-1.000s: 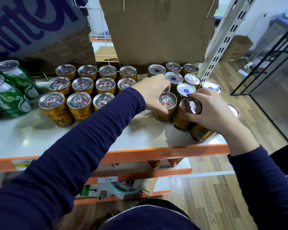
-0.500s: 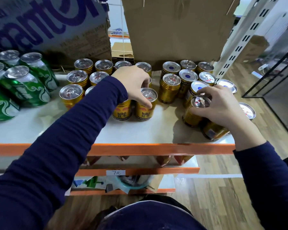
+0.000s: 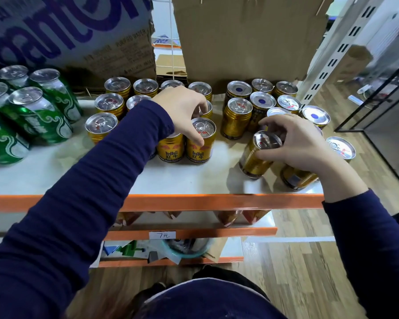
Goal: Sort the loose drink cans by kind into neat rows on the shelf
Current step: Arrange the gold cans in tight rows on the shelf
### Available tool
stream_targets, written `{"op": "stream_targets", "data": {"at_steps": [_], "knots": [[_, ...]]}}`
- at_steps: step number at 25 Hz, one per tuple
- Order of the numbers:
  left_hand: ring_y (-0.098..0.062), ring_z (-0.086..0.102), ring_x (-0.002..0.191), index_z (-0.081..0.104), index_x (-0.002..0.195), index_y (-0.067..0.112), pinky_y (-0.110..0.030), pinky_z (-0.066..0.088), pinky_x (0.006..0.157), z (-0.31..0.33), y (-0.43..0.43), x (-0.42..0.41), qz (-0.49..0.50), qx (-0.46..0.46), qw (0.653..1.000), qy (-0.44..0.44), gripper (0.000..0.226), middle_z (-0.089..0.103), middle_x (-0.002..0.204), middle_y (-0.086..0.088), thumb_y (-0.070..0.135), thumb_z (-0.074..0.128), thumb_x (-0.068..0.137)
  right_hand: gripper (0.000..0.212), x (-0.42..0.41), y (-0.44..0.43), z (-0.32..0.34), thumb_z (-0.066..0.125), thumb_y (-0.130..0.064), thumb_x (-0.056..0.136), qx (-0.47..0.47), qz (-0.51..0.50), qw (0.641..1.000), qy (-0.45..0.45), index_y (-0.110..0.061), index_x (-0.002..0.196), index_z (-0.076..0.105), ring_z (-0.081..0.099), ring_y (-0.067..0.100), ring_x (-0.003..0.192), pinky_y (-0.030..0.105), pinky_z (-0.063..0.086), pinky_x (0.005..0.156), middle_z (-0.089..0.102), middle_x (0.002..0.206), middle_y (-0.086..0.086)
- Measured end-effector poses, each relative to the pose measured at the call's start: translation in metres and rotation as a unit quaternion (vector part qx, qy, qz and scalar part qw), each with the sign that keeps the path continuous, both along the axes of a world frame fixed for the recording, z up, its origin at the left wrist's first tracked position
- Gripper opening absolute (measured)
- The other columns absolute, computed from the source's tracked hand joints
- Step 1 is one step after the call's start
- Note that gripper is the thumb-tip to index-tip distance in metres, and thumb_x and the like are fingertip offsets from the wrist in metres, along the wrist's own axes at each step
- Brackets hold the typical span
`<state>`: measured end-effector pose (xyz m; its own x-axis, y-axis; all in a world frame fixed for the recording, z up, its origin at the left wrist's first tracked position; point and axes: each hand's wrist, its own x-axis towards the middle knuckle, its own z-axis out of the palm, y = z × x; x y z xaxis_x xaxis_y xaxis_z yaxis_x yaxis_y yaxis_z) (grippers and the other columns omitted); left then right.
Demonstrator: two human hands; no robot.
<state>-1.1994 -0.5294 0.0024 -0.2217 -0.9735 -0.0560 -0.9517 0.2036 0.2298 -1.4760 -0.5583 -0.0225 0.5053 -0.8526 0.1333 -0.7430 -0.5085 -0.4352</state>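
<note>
While upright on the shelf point(image 3: 194, 180), gold can point(image 3: 199, 149) beneath left hand point(image 3: 182, 109).

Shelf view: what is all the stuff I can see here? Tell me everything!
Left gold cans: at least ten showing, gold, neat rows mid-shelf; the sleeve hides some.
Right gold cans: about eleven, gold, bunched at the shelf's right end; some lids have a blue dot.
Green cans: at least six, green and white, far left.
Printed box: one, purple lettering, back left.
Plain box: one, brown, back middle.
Shelf: one, white top, orange front edge.
Price tag: one, white, lower orange rail.
Left hand: fingers grip the front can of the left rows.
Right hand: fingers grip the nearest can of the right bunch.
</note>
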Motion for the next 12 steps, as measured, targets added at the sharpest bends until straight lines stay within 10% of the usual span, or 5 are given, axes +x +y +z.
{"op": "stream_targets", "data": {"at_steps": [12], "knots": [[-0.022, 0.053, 0.102, 0.068, 0.108, 0.016, -0.042, 0.042, 0.090, -0.029, 0.035, -0.022, -0.041, -0.137, 0.986, 0.089, 0.036, 0.060, 0.104, -0.005, 0.042, 0.068, 0.083, 0.058, 0.013, 0.008, -0.003, 0.079, -0.051, 0.066, 0.048, -0.022, 0.997, 0.055, -0.027, 0.112, 0.052, 0.054, 0.013, 0.086, 0.022, 0.038, 0.061, 0.056, 0.094, -0.009]]}}
